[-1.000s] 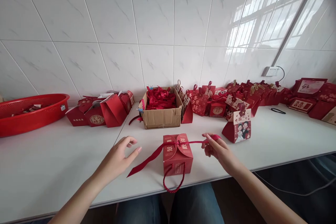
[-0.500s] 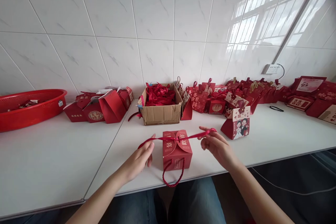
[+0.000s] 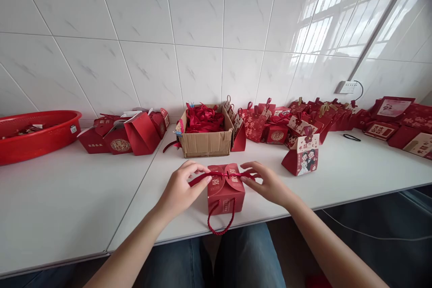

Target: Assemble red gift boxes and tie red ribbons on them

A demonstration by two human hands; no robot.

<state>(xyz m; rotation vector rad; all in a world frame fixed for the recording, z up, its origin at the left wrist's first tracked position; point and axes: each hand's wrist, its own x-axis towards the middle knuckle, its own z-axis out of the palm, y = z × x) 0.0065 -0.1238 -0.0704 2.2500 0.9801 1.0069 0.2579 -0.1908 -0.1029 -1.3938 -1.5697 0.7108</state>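
Note:
A small red gift box (image 3: 226,202) stands near the front edge of the white table, its rope handle hanging over the front. Across its top runs a red ribbon (image 3: 225,174), threaded at the middle where the curved flaps meet. My left hand (image 3: 184,184) pinches the ribbon between thumb and fingers at the box's left edge. On the right side, my right hand (image 3: 265,182) holds the other part of the ribbon, thumb and fingers closed on it close to the box.
A cardboard box (image 3: 206,144) full of red ribbons sits behind. A red basin (image 3: 37,141) and folded red boxes (image 3: 143,134) are at left. A printed gift box (image 3: 306,157) stands at right, before many others (image 3: 277,134). A black loop (image 3: 352,137) lies farther right.
Both hands have moved inward along the ribbon, closer to the box's top. My right hand's fingers have come down onto the ribbon. The view has shifted slightly.

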